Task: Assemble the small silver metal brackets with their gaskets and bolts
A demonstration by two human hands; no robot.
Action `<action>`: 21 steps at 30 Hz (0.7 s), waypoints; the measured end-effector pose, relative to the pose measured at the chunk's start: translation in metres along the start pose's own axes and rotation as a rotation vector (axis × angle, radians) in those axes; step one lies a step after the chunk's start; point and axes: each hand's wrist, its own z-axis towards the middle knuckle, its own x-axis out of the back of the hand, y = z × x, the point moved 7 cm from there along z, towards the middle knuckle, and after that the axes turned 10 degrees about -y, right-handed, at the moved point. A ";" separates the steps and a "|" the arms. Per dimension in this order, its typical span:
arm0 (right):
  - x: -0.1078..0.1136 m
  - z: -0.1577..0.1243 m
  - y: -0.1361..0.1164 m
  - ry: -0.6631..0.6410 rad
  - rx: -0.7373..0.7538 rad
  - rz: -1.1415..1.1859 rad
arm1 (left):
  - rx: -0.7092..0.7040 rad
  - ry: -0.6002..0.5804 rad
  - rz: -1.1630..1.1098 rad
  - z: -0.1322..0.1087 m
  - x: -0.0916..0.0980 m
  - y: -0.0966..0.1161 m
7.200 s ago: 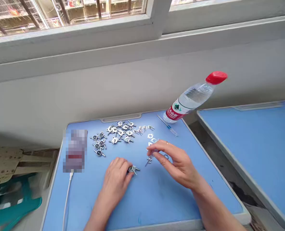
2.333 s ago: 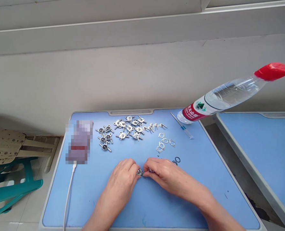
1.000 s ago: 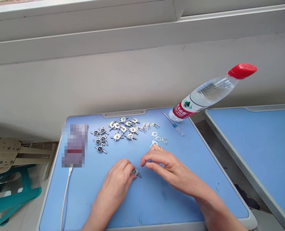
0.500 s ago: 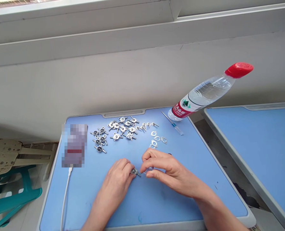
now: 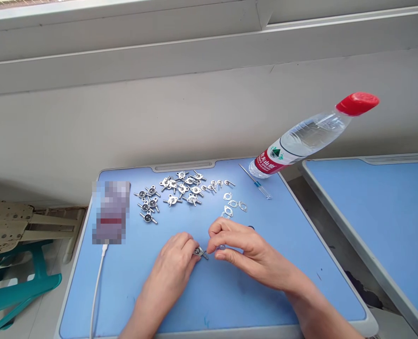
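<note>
My left hand (image 5: 175, 259) is closed, its thumb and fingertips pinching a small metal fitting (image 5: 198, 252) with a short pin pointing right. Just right of it, my right hand (image 5: 242, 245) pinches what appears to be a small screwdriver (image 5: 221, 247) with a translucent purplish handle. Its tip is close to the fitting; whether they touch I cannot tell. Fingers hide most of both items. Beyond my hands lie several flat metal plates (image 5: 233, 203), small round parts with pins (image 5: 213, 184), and a cluster of metal fittings (image 5: 182, 189). Several dark-centred fittings (image 5: 148, 217) lie to the left.
A water bottle (image 5: 293, 146) with a red cap stands at the back right, beside a clear-handled screwdriver (image 5: 260, 186). At the left lies a blurred phone (image 5: 110, 214) with a white cable (image 5: 98, 287). Another blue desk (image 5: 371, 202) is to the right, a teal stool (image 5: 21, 296) to the left.
The view has shifted slightly, so everything sits a little further right. Both hands keep almost the same pose and grip.
</note>
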 end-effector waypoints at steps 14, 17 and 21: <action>-0.001 -0.001 -0.005 -0.025 0.011 -0.047 | 0.023 -0.015 -0.008 0.000 0.001 0.001; -0.002 0.000 -0.008 -0.040 0.059 -0.037 | 0.024 -0.013 -0.009 0.000 0.001 0.002; -0.004 -0.001 -0.012 0.003 0.177 -0.112 | 0.023 -0.018 -0.019 0.000 0.001 0.002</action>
